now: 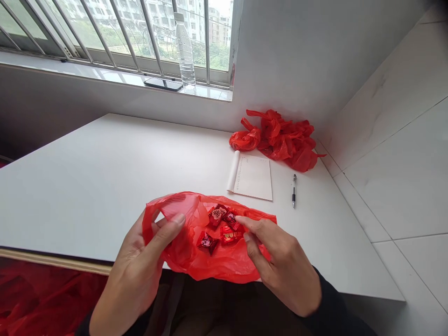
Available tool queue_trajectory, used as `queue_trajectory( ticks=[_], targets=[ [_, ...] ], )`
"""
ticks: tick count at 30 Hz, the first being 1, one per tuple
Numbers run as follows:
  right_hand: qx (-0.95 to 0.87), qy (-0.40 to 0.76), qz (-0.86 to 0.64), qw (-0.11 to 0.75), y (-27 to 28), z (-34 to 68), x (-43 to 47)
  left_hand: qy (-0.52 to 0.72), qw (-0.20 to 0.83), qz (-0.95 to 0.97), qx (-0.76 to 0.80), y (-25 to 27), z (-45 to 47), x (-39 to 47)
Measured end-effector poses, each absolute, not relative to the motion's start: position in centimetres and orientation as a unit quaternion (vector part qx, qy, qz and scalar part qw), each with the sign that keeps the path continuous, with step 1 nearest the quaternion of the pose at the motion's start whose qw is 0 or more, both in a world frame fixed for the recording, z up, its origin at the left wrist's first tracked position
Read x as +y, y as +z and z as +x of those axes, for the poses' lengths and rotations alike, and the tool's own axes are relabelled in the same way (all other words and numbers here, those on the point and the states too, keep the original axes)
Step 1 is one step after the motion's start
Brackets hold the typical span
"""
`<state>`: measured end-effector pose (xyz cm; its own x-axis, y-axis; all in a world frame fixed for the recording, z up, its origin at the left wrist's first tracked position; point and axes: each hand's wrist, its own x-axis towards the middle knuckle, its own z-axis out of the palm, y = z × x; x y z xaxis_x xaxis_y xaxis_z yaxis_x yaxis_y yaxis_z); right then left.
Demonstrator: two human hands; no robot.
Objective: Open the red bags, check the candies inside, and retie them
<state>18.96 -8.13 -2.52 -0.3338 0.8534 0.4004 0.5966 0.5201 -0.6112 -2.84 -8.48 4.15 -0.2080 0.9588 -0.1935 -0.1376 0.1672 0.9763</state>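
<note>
A red plastic bag [224, 266] lies spread at the table's front edge, its mouth facing up. Inside are several candies in shiny red wrappers, among them a dark red candy [217, 214], a bright red candy [230, 235] and a pinkish-red candy [207, 241]. My left hand [147, 256] is closed on the bag's left side, thumb over the film. Reaching over the right rim, my right hand [280, 261] has its index fingertip at a small candy [231, 219]. Its thumb sits apart from the index finger, close to the candies; the other fingers are mostly hidden.
Behind the bag lie a notepad [254, 177] and a pen [294, 191] on the white table [122, 177]. Red bags [287, 140] are heaped against the wall. A water bottle [185, 53] and a phone [163, 84] rest on the sill. More red plastic [42, 298] is below, left.
</note>
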Motion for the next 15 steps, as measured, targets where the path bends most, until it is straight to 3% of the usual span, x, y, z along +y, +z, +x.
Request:
queue_trajectory(
  ticks=[3, 8, 15],
  targets=[
    [-0.789, 0.15, -0.464, 0.375, -1.6, 20.2, -8.3, 0.519, 0.495, 0.395, 0.574, 4.2, -3.3, -8.6],
    [-0.779, 0.044, -0.533, 0.327, -2.5, 21.8, -7.5, 0.462, 0.494, 0.45, 0.584, 4.1, -3.9, -8.9],
    [-0.76, 0.122, -0.574, 0.281, -3.4, 23.7, -6.5, 0.356, 0.427, 0.594, 0.582, 4.8, -5.4, -11.2]
  ],
)
